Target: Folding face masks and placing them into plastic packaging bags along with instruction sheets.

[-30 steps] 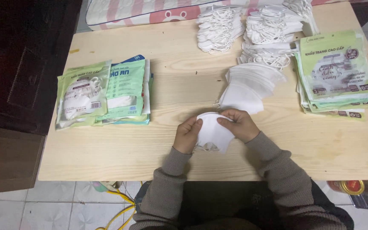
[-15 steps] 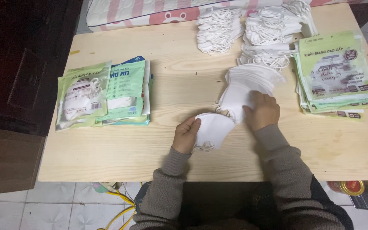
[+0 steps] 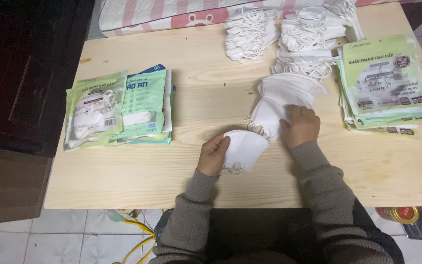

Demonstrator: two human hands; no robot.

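Left hand (image 3: pixel 213 155) holds white mask (image 3: pixel 242 149); right hand (image 3: pixel 300 126) on mask stack (image 3: pixel 282 100)

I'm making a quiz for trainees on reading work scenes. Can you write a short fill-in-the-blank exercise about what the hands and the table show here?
1. The left hand holds a small stack of folded white face masks just above the pale ______ table.
2. The right hand rests on a fanned pile of white masks that lies to the ______ of the empty green pouches.
3. The filled green packets lie on the person's ______ side.

Missing words: wooden; left; left
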